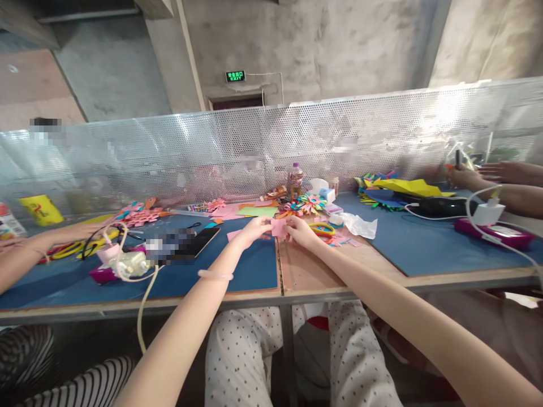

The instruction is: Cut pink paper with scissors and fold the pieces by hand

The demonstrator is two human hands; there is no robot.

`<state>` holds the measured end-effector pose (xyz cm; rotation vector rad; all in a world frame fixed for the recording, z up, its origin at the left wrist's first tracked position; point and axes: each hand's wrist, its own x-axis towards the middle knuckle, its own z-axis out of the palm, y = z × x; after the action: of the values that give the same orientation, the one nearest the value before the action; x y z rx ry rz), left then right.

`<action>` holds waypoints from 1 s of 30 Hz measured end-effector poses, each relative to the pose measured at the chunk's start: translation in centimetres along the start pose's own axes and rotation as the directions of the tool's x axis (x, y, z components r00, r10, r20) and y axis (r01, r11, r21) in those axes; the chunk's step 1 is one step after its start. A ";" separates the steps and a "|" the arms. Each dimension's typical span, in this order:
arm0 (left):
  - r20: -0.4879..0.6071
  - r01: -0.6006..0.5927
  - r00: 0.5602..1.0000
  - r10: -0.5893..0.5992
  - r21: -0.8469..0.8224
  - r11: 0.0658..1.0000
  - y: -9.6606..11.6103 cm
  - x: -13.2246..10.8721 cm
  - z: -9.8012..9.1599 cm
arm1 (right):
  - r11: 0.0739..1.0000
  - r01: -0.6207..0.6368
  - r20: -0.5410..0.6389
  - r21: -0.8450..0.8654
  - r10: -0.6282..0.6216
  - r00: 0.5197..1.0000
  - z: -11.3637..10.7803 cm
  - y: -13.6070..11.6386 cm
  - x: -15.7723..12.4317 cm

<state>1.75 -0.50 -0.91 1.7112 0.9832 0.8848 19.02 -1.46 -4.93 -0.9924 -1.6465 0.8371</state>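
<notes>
Both my arms reach forward over the table. My left hand (253, 228) and my right hand (299, 230) pinch a small pink paper square (279, 227) between them, just above the seam where the blue mat (250, 268) meets the bare wooden board (305, 271). The fingers of both hands are closed on the paper's edges. A clear bangle sits on my left wrist.
Folded paper flowers (303, 204), loose coloured sheets (258, 211), a bottle (295, 181) and yellow scissors (322, 228) lie beyond my hands. A phone (199, 242) lies left. Co-workers' arms (25, 249) and hands (500, 172) show at both sides. A perforated metal screen (271, 147) backs the table.
</notes>
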 end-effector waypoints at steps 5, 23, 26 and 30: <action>0.023 -0.036 0.999 0.035 0.082 0.996 -0.2 0.0 0.0 | 0.997 -0.030 0.019 0.065 0.029 0.999 0.1 -0.3 -0.1; 0.013 0.020 1.000 -0.019 -0.118 0.993 -0.3 0.2 -0.2 | 0.989 0.104 -0.023 0.104 -0.102 0.995 -0.6 -0.9 -0.4; 0.012 0.025 1.000 -0.023 -0.134 0.991 -0.8 0.5 -0.5 | 0.992 0.064 -0.005 0.108 -0.064 0.998 -0.5 -0.3 0.0; 0.020 0.042 0.999 -0.039 -0.152 0.987 -1.3 0.8 -0.7 | 0.989 0.044 0.035 0.140 -0.050 0.998 -0.4 0.2 0.3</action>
<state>1.20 0.76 -1.81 1.5618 0.9121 0.8947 19.42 -1.03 -4.90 -0.8428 -1.6143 0.9308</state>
